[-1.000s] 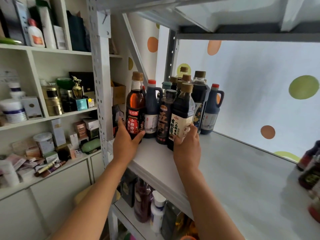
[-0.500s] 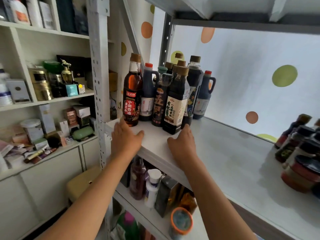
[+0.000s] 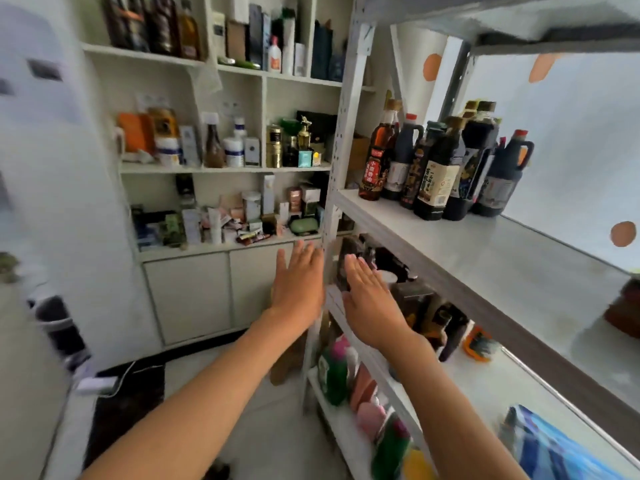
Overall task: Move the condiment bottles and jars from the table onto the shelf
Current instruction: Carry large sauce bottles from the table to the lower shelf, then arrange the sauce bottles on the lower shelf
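Both my hands are free. My left hand (image 3: 300, 278) has its fingers straight and spread, holding nothing, out in front of the white upright of the rack. My right hand (image 3: 367, 293) is the same, fingers flat and relaxed, just beside the left and in front of the lower tier.

The condiment bottles (image 3: 440, 161) stand up and to the right of my fingertips, well apart from them, packed touching one another at the left end of the shelf (image 3: 519, 268). I judge that batch as placed.

Counting the ones I can separate: one amber sesame oil bottle (image 3: 378, 157) nearest the upright, two dark jugs with red caps and handles, and about four tall dark soy-type bottles with tan or dark caps. Two more tan caps poke up behind, so roughly nine in all; the back row overlaps too much to be sure.

Far right of my right hand, at the frame edge, a blurred reddish-brown jar (image 3: 623, 306) sits on the same shelf.

The table is out of view, so I cannot tell how many remain. Most of the shelf board is bare, and I reckon more trips are needed.
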Tool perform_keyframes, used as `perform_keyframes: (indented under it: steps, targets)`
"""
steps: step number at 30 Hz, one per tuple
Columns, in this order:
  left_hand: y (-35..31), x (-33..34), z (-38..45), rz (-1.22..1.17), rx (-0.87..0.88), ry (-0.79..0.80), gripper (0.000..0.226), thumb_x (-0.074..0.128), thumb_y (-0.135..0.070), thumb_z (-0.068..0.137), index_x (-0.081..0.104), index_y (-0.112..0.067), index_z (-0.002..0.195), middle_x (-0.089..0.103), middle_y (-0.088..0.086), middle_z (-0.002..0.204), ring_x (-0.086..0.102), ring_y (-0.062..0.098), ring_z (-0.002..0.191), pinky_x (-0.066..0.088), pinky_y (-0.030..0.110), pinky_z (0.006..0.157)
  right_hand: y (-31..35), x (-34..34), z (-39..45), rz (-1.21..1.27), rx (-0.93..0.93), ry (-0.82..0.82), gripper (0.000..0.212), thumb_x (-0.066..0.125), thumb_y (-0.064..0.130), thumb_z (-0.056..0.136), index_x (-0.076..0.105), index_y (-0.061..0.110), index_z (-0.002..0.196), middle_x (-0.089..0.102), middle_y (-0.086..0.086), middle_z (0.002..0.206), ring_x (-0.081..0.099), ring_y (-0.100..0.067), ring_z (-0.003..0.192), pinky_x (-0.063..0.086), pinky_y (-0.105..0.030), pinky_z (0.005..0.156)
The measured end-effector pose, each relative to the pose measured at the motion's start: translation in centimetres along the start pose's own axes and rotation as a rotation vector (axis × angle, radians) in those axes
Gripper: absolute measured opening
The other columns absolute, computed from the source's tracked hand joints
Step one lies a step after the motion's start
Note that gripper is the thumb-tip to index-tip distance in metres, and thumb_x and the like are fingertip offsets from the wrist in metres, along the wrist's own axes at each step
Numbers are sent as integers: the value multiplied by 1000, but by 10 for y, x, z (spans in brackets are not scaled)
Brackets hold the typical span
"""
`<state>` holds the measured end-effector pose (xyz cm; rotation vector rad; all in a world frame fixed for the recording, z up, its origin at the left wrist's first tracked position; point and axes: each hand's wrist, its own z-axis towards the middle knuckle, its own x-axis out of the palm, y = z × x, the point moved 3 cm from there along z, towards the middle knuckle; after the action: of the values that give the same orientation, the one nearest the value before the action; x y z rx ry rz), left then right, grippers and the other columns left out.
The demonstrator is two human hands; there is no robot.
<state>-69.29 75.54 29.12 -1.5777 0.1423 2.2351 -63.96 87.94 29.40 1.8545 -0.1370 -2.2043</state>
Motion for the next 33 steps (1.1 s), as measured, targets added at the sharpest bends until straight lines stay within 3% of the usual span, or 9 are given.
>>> perform_keyframes:
  steps: [6,14,19,26,33]
  targets:
    - [72,-39,-117,65,-176,-16,67,40,-14,99,2,-11,154,-1,6,163,-7,23,150,2,48,121,107,36,-37,41,-229,-12,67,35,13,101,-3,12,157,-2,-5,166,-8,-15,152,-5,-31,122]
    - [177,-68,-264,-90,-445,-75,69,42,-10,97,4,-12,154,3,4,163,-7,20,150,-1,41,122,273,86,-97,156,-513,74,61,34,11,101,11,12,158,12,-6,165,4,-16,153,8,-33,124]
    - [264,-110,-383,-135,-620,-206,69,44,-17,99,4,-16,155,5,-1,163,-7,15,149,-1,37,122,419,125,-143,230,-747,62,58,33,11,101,18,8,157,19,-9,163,10,-19,152,11,-36,124]
    - [404,-192,-588,-4,-954,-375,73,39,7,90,7,-9,154,4,7,162,-5,20,150,-1,38,122,649,198,-234,336,-978,177,61,37,4,97,21,5,155,22,-12,162,13,-22,152,15,-39,124]
    - [494,-244,-788,122,-1229,-349,82,44,7,88,1,-13,154,-4,3,163,-12,18,149,-4,39,121,831,263,-344,391,-1183,336,58,34,7,100,20,8,156,20,-9,163,14,-20,152,10,-31,123]
